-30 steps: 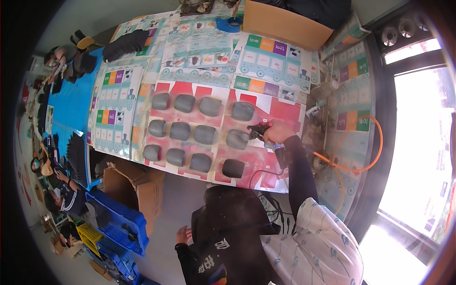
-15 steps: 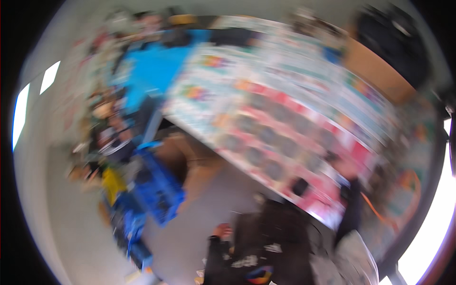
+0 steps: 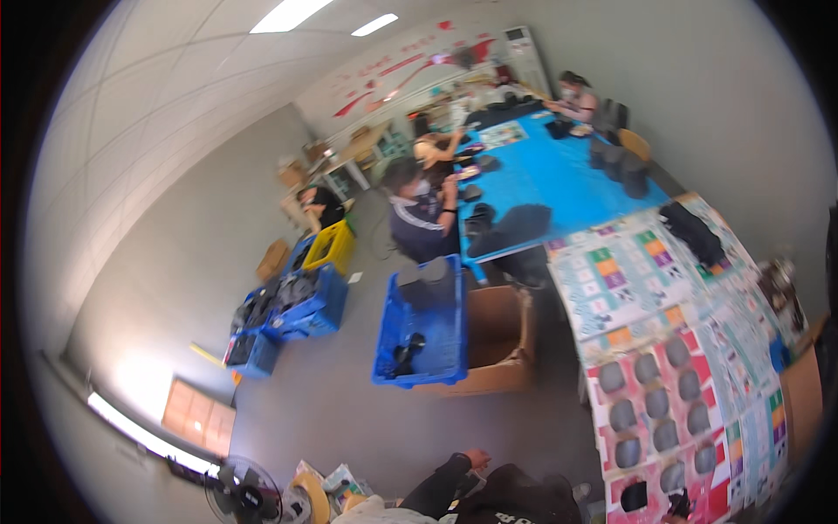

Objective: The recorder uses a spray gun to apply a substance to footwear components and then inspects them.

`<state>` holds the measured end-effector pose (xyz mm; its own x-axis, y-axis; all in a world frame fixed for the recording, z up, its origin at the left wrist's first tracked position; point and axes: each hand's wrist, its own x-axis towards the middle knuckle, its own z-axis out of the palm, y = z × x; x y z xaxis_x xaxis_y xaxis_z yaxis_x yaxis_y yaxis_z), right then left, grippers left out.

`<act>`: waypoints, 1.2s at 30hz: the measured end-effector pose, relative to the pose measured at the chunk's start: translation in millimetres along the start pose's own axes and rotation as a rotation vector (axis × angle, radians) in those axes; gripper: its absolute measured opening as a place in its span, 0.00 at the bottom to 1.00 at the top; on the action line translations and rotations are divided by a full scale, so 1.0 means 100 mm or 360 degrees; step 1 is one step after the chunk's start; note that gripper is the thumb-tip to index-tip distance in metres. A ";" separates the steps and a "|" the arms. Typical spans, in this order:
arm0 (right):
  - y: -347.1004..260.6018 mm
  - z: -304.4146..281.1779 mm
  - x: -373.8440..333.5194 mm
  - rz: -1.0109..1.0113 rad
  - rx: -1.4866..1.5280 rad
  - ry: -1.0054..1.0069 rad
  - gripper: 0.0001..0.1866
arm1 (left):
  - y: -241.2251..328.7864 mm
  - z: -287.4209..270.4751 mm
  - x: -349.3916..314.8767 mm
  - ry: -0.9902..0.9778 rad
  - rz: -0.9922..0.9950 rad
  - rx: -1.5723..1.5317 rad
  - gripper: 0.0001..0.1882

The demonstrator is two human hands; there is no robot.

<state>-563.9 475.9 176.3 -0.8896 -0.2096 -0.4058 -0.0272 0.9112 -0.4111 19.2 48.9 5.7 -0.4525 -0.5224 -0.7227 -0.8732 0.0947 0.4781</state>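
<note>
My left hand [image 3: 477, 458] reaches out of a black sleeve at the bottom middle, over the floor and in front of my dark clothing. It is small and blurred, so its finger position is unclear, and I make out nothing in it. My right hand does not show; it may lie past the lower edge. Toward that side, several grey rounded pieces [image 3: 656, 403] lie in rows on a pink and red printed sheet [image 3: 628, 362] on the table. A black rounded piece [image 3: 634, 496] sits at the near end, beside a small dark object [image 3: 678, 503].
A blue crate [image 3: 422, 382] stands against an open cardboard box [image 3: 502, 380]. Farther off, people sit around a blue-covered table [image 3: 576, 179] holding dark pieces. More blue crates [image 3: 319, 306] and a yellow crate [image 3: 330, 247] line the left. A fan [image 3: 244, 493] stands near the lower left.
My view has swung to the left and up, so the printed sheets now sit at the right. My right hand, earlier over the pink sheet, has left the picture. The blur has lessened.
</note>
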 end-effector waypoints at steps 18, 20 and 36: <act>-0.67 0.32 -1.99 -0.0181 -0.0074 0.0164 0.28 | -1.54 -0.08 0.07 -0.0218 -0.0126 -0.0228 0.19; -0.80 0.31 -2.08 -0.0139 -0.0012 0.0107 0.28 | -1.57 -0.06 0.08 -0.0220 -0.0121 -0.0254 0.19; -0.06 0.46 -1.51 -0.0158 -0.0438 0.0075 0.27 | -1.41 0.22 -0.04 -0.0211 -0.0125 -0.0257 0.17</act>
<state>-408.9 485.9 202.4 -0.8966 -0.2913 -0.3335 -0.2317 0.9504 -0.2074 139.9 56.3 -70.2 -0.4132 -0.4057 -0.8152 -0.8712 -0.0846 0.4837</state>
